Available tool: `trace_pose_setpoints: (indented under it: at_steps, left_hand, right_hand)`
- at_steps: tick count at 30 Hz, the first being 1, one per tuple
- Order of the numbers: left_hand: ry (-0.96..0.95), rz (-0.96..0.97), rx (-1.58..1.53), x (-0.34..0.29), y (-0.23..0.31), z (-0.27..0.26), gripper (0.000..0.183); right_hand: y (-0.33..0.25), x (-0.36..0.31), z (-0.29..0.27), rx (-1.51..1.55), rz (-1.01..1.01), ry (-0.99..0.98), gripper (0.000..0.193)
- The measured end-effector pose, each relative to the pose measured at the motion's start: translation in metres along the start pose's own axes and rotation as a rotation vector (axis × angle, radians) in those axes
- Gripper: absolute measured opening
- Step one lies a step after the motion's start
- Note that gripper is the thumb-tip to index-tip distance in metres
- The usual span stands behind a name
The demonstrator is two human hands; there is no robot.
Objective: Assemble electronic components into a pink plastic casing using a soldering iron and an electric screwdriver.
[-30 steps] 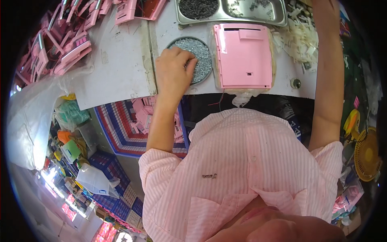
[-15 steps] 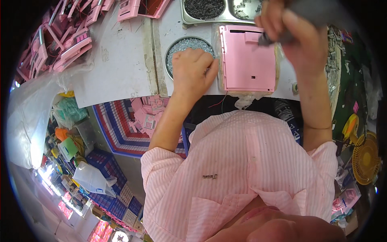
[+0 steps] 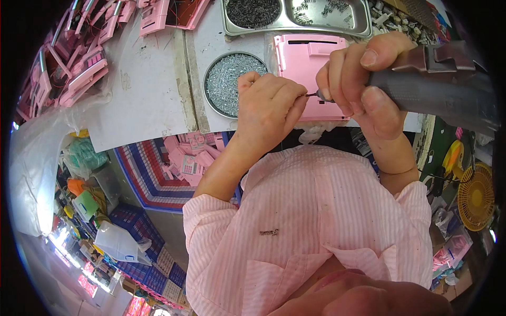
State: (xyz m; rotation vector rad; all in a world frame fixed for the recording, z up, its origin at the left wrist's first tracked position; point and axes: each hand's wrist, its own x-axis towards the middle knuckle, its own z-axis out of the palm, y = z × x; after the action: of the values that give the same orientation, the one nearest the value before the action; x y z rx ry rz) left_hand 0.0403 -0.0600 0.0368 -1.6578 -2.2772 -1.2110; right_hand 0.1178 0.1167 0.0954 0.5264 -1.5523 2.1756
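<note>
Right hand (image 3: 352, 81) fingers wrap grey screwdriver (image 3: 424, 90), right of frame; left hand (image 3: 270, 108) fingers pinch at its tip, apparently for alignment, anything between hidden. Pink case (image 3: 298, 66) lies beneath, upper centre.

Blue crates (image 3: 141, 224) stand left, a round yellow grille (image 3: 476, 196) right.

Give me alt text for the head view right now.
A person's right hand holds a dark tool, its thin bit close to the left hand, over a pink panel. A round dish of small silver pieces and a metal tray are nearby.
</note>
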Motion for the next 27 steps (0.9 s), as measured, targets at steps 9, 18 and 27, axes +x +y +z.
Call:
trace_pose_setpoints:
  at_steps: [9, 18, 27]
  left_hand:
    - [-0.01, 0.103, 0.002, 0.006, 0.006, 0.01, 0.017]
    - [-0.1, 0.045, -0.169, 0.013, 0.013, 0.041, 0.018]
    - [-0.249, 0.018, -0.283, 0.011, 0.014, 0.043, 0.022]
  right_hand:
    - [-0.009, -0.013, 0.002, -0.03, 0.033, 0.081, 0.031]
    - [-0.026, -0.078, -0.017, -0.078, 0.017, 0.199, 0.03]
    - [-0.017, -0.096, -0.017, -0.253, 0.051, 0.053, 0.032]
